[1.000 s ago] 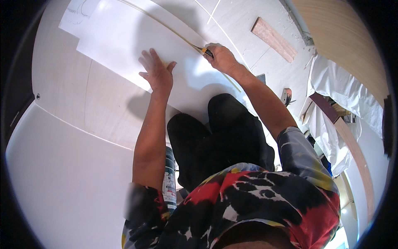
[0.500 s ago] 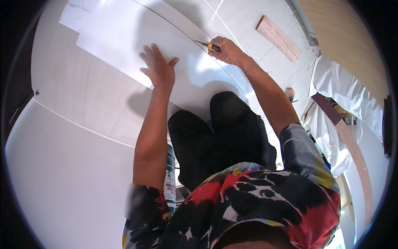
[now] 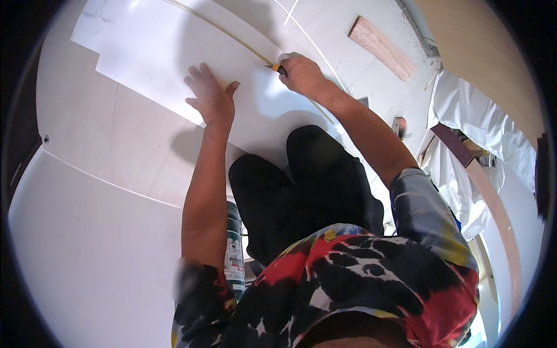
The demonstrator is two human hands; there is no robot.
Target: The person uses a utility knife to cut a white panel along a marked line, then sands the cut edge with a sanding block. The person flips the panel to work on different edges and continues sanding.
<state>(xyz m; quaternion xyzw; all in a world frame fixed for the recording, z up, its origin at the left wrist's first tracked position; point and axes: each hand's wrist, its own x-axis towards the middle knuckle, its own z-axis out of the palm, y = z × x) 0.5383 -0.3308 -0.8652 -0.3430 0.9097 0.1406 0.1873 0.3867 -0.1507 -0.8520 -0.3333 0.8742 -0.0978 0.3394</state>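
Note:
My left hand lies with fingers spread on a large white sheet, its thumb pointing toward the right. A small pale yellowish thing shows partly beside that thumb; I cannot make out what it is. In my right hand is a yellow-and-black utility knife, its thin blade pointing left over the sheet. A long tan gap runs along the sheet and separates a narrow white strip on the far side. The knife is right beside this gap.
A short wooden board lies on the dusty floor at far right. Near my right forearm is a small orange-and-metal object. White plastic sheeting hangs at right. A green-and-white container stands beside my left arm.
The thin dark line along the sheet has widened into a tan gap. My right hand and the knife have shifted slightly left; the whole view has also shifted a little.

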